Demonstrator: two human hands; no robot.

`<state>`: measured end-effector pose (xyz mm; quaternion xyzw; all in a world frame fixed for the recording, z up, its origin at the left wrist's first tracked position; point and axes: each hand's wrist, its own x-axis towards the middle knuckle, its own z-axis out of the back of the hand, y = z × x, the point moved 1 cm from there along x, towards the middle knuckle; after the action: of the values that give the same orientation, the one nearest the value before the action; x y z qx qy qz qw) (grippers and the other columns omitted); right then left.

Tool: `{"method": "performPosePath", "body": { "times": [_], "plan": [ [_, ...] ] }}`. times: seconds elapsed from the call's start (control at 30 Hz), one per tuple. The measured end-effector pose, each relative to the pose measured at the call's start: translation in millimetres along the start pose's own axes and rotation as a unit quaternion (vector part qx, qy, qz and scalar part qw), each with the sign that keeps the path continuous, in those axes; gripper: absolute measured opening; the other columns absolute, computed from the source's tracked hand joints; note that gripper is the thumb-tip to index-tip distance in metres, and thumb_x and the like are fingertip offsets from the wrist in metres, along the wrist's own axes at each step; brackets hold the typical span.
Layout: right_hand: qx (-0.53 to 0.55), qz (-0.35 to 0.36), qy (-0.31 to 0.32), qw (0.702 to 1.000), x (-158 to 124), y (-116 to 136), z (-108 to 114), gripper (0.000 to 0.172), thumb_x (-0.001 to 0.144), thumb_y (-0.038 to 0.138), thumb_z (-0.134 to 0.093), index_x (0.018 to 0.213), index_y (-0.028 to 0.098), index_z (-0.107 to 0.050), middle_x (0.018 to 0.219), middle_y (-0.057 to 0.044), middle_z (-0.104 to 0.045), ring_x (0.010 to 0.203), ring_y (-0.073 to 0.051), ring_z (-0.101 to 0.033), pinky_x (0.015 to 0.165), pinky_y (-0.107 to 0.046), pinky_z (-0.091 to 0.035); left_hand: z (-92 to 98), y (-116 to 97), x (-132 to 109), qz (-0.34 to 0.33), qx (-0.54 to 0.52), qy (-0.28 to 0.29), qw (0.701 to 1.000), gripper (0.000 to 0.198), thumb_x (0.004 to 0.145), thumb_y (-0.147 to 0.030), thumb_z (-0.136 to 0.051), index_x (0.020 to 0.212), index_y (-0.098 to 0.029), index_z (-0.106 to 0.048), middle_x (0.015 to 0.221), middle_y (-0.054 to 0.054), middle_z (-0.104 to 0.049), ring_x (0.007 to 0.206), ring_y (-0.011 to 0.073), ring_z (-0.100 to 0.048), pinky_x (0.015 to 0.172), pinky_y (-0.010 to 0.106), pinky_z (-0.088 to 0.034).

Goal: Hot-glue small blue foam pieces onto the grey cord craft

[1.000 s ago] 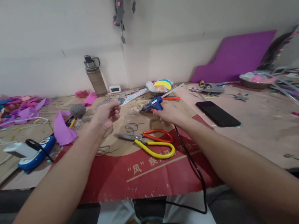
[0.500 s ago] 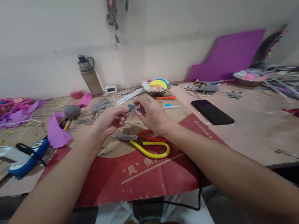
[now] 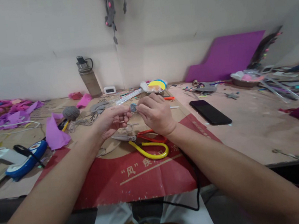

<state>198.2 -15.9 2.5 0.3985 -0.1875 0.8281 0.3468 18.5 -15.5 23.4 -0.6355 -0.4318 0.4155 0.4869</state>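
Note:
My left hand and my right hand meet above the cardboard mat. Both pinch a small grey felt piece between their fingertips. Just below the hands lie scissors with a red and a yellow handle. A black cable runs under my right forearm and off the table's front edge. The glue gun is hidden.
A black phone lies to the right. A grey yarn ball, purple paper, a blue device and a white charger are on the left. A water bottle and purple foam sheet stand by the wall.
My right hand has let go of the blue glue gun, which is out of sight now, and has come over to pinch the grey piece held by my left hand.

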Motion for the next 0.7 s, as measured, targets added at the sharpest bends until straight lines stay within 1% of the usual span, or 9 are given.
{"method": "performPosePath", "body": {
  "times": [0.1, 0.2, 0.27, 0.33, 0.4, 0.5, 0.6, 0.7],
  "plan": [
    [-0.026, 0.034, 0.001, 0.999, -1.0, 1.0, -0.1, 0.025, 0.096, 0.022, -0.037, 0.087, 0.025, -0.061, 0.099, -0.006, -0.066, 0.092, -0.023, -0.049, 0.078, -0.040, -0.032, -0.9, 2.1, 0.1, -0.019, 0.022, 0.006, 1.000, 0.015, 0.066, -0.021, -0.074, 0.073, -0.013, -0.065, 0.069, 0.004, -0.062, 0.052, 0.0074, -0.053, 0.044, 0.016, -0.043],
    [-0.072, 0.081, -0.010, 0.994, -1.5, 3.3, -0.6, 0.024, 0.096, 0.022, -0.038, 0.089, 0.025, -0.061, 0.097, -0.004, -0.066, 0.089, -0.022, -0.048, 0.075, -0.038, -0.030, -1.0, 5.6, 2.0, -0.032, 0.039, 0.007, 0.999, 0.014, 0.066, -0.021, -0.073, 0.067, -0.013, -0.062, 0.061, 0.002, -0.057, 0.048, 0.0066, -0.049, 0.042, 0.017, -0.041],
    [-0.086, 0.097, -0.019, 0.991, -1.4, 4.4, -1.6, 0.022, 0.096, 0.023, -0.040, 0.089, 0.024, -0.061, 0.095, -0.004, -0.066, 0.088, -0.020, -0.048, 0.073, -0.037, -0.029, -1.2, 7.0, 2.6, -0.034, 0.040, 0.004, 0.999, 0.014, 0.066, -0.019, -0.071, 0.063, -0.013, -0.059, 0.057, 0.000, -0.053, 0.046, 0.0058, -0.046, 0.041, 0.016, -0.039],
    [-0.082, 0.094, -0.031, 0.992, -1.3, 4.3, -3.2, 0.020, 0.095, 0.022, -0.043, 0.087, 0.023, -0.061, 0.094, -0.003, -0.066, 0.086, -0.019, -0.047, 0.073, -0.036, -0.029, -1.4, 6.7, 2.2, -0.031, 0.029, 0.007, 0.999, 0.011, 0.065, -0.016, -0.070, 0.063, -0.013, -0.059, 0.057, 0.000, -0.053, 0.047, 0.0059, -0.046, 0.043, 0.017, -0.040],
    [-0.073, 0.077, -0.051, 0.993, -1.8, 3.0, -4.6, 0.017, 0.094, 0.020, -0.046, 0.084, 0.022, -0.061, 0.092, -0.003, -0.065, 0.086, -0.018, -0.047, 0.073, -0.035, -0.029, -1.4, 5.1, 1.3, -0.022, 0.006, 0.026, 0.999, 0.007, 0.064, -0.015, -0.067, 0.067, -0.013, -0.061, 0.061, 0.002, -0.057, 0.050, 0.0073, -0.050, 0.047, 0.018, -0.043],
    [-0.059, 0.056, -0.067, 0.994, -3.1, 0.7, -6.2, 0.016, 0.092, 0.019, -0.048, 0.083, 0.021, -0.061, 0.091, -0.003, -0.065, 0.085, -0.018, -0.047, 0.075, -0.034, -0.031, 0.1, 2.4, 1.2, -0.011, -0.017, 0.038, 0.999, 0.011, 0.067, -0.021, -0.063, 0.073, -0.012, -0.064, 0.068, 0.004, -0.060, 0.054, 0.0092, -0.054, 0.051, 0.021, -0.046],
    [-0.036, 0.065, -0.056, 0.996, -4.1, 0.1, -8.1, 0.016, 0.092, 0.018, -0.048, 0.084, 0.021, -0.061, 0.093, -0.003, -0.065, 0.085, -0.018, -0.048, 0.076, -0.033, -0.033, 3.1, 1.1, 2.7, -0.028, 0.007, 0.014, 0.999, 0.017, 0.072, -0.028, -0.065, 0.073, -0.012, -0.065, 0.068, 0.003, -0.059, 0.053, 0.0083, -0.053, 0.048, 0.020, -0.044],
    [-0.006, 0.067, -0.046, 0.997, -3.9, 0.1, -10.2, 0.017, 0.092, 0.017, -0.047, 0.084, 0.020, -0.062, 0.093, -0.004, -0.065, 0.085, -0.017, -0.049, 0.077, -0.033, -0.036, 6.0, 0.8, 3.5, -0.047, 0.052, 0.007, 0.997, 0.018, 0.070, -0.028, -0.072, 0.068, -0.012, -0.063, 0.063, 0.001, -0.057, 0.050, 0.0067, -0.051, 0.046, 0.018, -0.042]
  ]
}}
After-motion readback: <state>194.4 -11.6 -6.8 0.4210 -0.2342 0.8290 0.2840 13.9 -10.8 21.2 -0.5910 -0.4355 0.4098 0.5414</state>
